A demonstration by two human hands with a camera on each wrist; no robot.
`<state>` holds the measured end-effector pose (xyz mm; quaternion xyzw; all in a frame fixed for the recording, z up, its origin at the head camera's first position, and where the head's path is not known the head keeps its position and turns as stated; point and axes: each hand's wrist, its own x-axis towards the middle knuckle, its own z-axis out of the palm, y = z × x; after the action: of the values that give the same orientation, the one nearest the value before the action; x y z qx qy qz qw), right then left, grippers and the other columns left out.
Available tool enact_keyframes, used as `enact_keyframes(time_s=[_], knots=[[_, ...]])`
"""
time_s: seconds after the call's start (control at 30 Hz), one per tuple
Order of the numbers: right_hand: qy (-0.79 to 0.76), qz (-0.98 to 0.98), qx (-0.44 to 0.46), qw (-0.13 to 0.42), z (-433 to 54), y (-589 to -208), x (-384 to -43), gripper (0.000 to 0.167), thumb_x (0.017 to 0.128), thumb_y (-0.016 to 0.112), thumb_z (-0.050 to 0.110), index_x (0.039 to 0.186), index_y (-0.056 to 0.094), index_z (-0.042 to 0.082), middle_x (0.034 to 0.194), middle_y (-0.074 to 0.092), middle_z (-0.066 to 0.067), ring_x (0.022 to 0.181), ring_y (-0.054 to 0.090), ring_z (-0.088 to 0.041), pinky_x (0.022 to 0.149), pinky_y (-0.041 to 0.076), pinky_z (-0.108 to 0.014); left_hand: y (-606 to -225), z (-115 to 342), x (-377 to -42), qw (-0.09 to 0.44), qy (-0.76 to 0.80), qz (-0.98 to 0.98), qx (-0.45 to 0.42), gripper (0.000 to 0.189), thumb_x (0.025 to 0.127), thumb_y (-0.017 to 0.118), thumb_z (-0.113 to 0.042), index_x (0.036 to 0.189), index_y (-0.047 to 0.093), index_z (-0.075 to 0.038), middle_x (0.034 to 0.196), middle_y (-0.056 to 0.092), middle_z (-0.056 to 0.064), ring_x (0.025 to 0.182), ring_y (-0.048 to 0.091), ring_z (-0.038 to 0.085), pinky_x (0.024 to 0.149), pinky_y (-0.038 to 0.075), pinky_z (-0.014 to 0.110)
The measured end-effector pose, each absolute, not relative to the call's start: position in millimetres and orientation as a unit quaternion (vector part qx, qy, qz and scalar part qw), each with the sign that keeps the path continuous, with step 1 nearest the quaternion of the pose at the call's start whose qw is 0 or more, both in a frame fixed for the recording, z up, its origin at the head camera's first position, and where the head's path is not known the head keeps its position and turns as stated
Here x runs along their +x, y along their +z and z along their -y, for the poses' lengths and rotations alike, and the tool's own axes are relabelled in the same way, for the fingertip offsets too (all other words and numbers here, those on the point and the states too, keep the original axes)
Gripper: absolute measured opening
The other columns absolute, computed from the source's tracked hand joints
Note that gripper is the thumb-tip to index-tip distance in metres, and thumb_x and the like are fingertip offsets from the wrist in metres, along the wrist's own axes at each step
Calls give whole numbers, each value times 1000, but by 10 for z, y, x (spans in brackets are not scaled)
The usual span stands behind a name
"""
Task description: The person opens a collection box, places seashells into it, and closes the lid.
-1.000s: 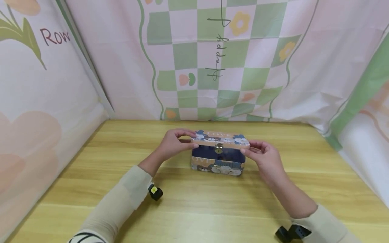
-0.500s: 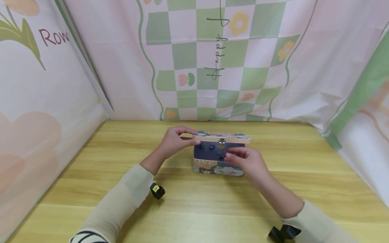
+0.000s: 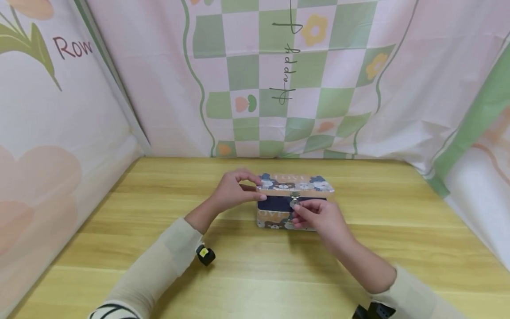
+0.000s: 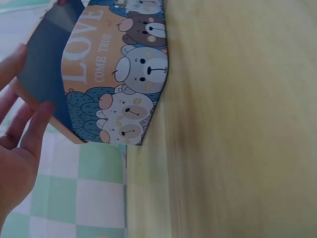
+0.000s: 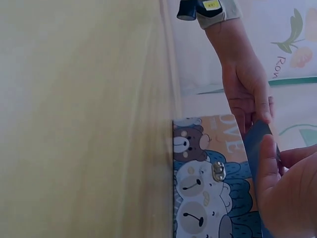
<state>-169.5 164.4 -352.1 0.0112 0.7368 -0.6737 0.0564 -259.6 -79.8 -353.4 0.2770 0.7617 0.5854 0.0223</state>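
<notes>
A small hinged tin box (image 3: pixel 274 220) with bear faces and "LOVE" lettering sits on the table. Its lid (image 3: pixel 303 181) is tilted partly up, and dark blue inner wall shows in the gap. My left hand (image 3: pixel 233 192) holds the lid's left end, thumb at the front edge and fingers over the top. At the front centre, my right hand (image 3: pixel 324 219) pinches the metal latch (image 3: pixel 295 197) hanging from the lid, covering the box's lower right front. In the right wrist view, the matching metal catch (image 5: pixel 219 171) shows on the front wall.
The wood-grain table (image 3: pixel 255 270) reaches back to a green-and-white checked cloth (image 3: pixel 275 128). Printed cloth walls stand at the left (image 3: pixel 59 124) and right (image 3: pixel 486 168). A black wrist camera (image 3: pixel 206 254) is strapped at the left sleeve.
My right hand has left the lid's right corner and come to the front latch. The lid was raised further half a second ago and is lower now. The box has shifted slightly right.
</notes>
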Motion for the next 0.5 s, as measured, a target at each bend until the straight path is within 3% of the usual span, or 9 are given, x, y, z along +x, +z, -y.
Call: enact_keyframes(time_s=[0.27,0.5], knots=[[-642,-760,40,89,-1617,-3649,-1596,20,91,62,-3,106,62,-16,88,69,-23,70,68,-21,67,59,-32,-3585,789,-2509,22,474,-820,321,25,71,88,-13,90,72,-12,100,60,0,93,66,15,83,55,30],[-621,-772,67,114,-1585,-3757,-1574,16,91,61,-4,102,63,-15,84,69,-21,66,68,-21,64,58,-32,-3606,762,-2474,13,377,-856,355,23,73,88,-14,92,75,-11,102,58,-2,97,61,14,84,54,25]])
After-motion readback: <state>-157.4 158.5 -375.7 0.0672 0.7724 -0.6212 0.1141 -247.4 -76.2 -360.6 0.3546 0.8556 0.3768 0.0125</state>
